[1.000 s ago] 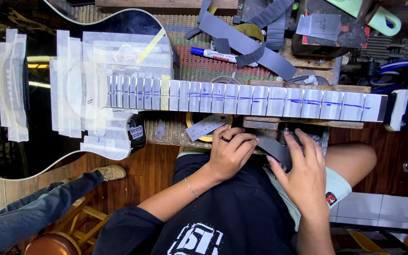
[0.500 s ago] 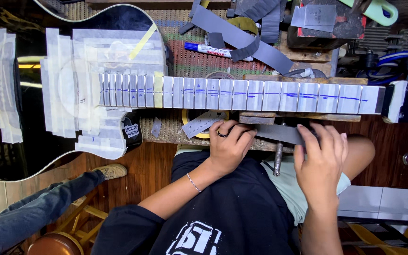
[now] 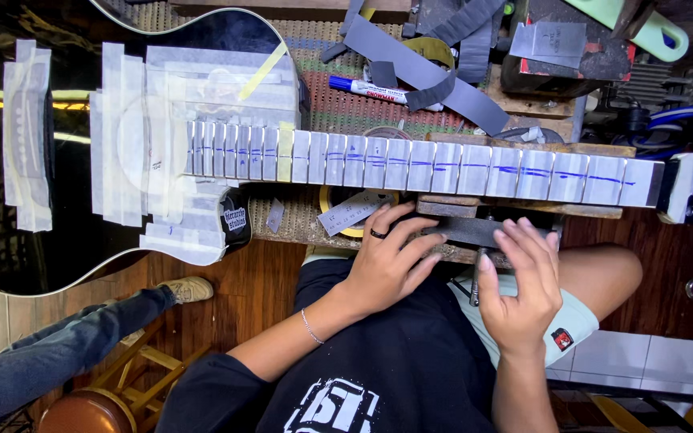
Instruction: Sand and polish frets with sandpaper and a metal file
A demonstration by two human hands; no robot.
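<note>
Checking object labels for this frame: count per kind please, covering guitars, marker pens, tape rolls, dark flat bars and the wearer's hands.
guitar: 1
blue marker pen: 1
tape roll: 1
dark flat bar: 1
hands: 2, left hand and right hand, both on the bar
Total: 6

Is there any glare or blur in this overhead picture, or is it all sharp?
In the head view, the glossy black guitar body mirrors yellow light streaks at left; the taped neck looks sharp and evenly lit; the left hand and right hand are only slightly soft; straight edges bow a little near the frame's borders.
</note>
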